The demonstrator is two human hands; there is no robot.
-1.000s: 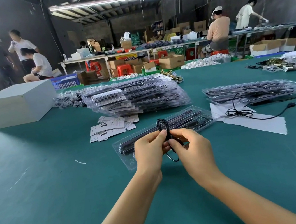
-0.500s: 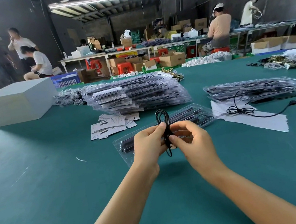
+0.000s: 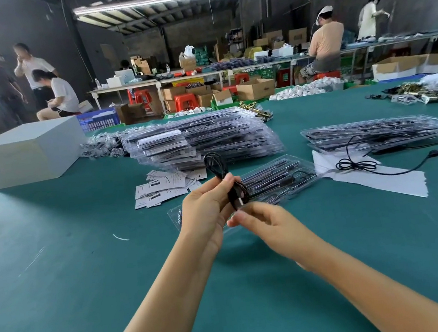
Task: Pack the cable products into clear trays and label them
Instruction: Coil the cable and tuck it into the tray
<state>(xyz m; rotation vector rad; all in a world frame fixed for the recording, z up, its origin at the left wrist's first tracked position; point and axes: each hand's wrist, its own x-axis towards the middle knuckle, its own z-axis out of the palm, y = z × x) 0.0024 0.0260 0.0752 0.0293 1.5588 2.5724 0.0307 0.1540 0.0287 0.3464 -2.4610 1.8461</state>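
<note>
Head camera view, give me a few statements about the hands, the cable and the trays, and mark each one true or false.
1. The left hand grips a coiled black cable. True.
2. The open clear tray lies behind the hands. True.
3. The paper labels sit right of that tray. False: they lie to its left.
4. The right hand rests flat on the table. False: it is raised, fingers curled by the cable's end.

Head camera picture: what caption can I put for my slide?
Left hand grips a coiled black cable above an open clear tray, right hand beside it.
</note>
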